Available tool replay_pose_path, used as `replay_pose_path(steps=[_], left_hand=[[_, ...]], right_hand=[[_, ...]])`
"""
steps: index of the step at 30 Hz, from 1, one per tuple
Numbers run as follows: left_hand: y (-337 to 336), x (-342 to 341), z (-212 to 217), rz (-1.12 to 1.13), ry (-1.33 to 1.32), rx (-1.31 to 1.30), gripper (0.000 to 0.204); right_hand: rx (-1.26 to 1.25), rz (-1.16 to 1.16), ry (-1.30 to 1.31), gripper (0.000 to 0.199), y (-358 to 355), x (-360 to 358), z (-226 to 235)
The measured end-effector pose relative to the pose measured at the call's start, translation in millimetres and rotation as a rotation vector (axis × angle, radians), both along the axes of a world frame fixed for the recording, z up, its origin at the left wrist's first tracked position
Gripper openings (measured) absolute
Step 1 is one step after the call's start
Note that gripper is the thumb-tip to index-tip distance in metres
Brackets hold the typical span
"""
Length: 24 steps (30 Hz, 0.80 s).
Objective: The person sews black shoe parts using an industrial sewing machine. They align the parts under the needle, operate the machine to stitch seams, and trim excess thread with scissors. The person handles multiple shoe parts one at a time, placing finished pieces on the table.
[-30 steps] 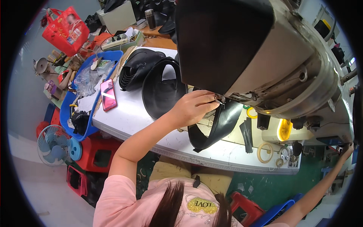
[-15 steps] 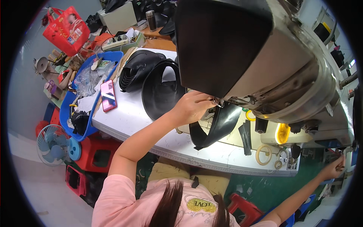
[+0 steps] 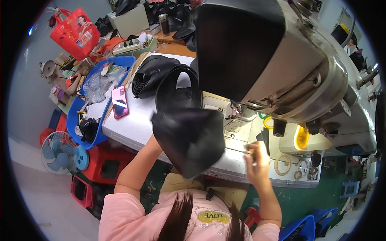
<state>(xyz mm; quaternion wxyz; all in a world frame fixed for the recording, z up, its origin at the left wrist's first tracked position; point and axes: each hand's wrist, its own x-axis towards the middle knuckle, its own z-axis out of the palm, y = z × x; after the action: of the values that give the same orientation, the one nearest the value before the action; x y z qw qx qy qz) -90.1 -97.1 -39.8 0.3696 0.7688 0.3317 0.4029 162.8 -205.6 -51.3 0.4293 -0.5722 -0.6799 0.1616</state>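
Note:
A floppy black leather piece [image 3: 189, 140], blurred, hangs in the air in front of the white table [image 3: 134, 128]. My left hand [image 3: 154, 141] is behind it, fingers hidden, and holds it up. My right hand [image 3: 256, 162] is at the table's front edge, just right of the piece, closed on a small metal thing [image 3: 248, 152] that I cannot make out. The big grey sewing machine [image 3: 289, 68] looms above both hands.
Black curved strips [image 3: 155, 74] and a pink phone [image 3: 120, 102] lie on the table's left part. A blue basket [image 3: 76, 116], a small fan [image 3: 60, 152] and red stools [image 3: 108, 166] stand at left. Tape rings [image 3: 283, 164] lie right of my right hand.
My left hand has pulled the black piece away from under the machine, toward me. My right hand has come in from the far right to the table's front edge.

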Motion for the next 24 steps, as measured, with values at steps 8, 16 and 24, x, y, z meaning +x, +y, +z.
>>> replay_pose_path(steps=[8,16,24], left_hand=[[-2.2,-7.4,-34.2,-0.144,-0.364,-1.027,0.024],[1.7,-6.1,-40.0,-0.174,-0.329,-0.997,0.027],[16.4,-14.5,-52.8,-0.193,-0.354,-1.122,0.025]], right_hand=[[0.243,0.009,-0.158,0.025,39.6,-58.0,-17.4],[0.292,-0.129,-0.004,0.020,42.3,-59.4,-23.9],[0.177,-0.160,-0.027,0.026,35.3,-54.0,-41.7]])
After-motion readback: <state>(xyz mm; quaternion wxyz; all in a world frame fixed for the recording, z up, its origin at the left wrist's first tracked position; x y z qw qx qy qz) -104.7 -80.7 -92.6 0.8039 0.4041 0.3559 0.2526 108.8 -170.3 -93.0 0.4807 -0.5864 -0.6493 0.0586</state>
